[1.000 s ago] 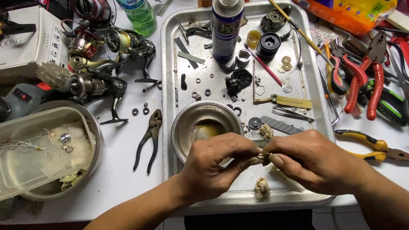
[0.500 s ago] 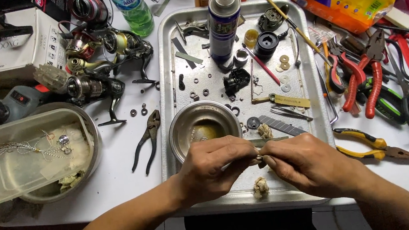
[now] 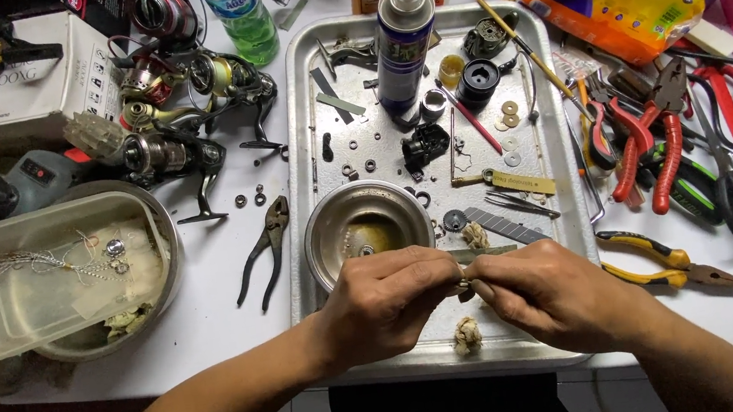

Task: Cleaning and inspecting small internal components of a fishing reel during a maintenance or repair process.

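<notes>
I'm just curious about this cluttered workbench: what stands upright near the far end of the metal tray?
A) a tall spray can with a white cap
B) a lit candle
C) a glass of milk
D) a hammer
A: a tall spray can with a white cap stands upright near the far end of the metal tray, well beyond the left hand and right hand, which meet over the tray's near edge.
</notes>
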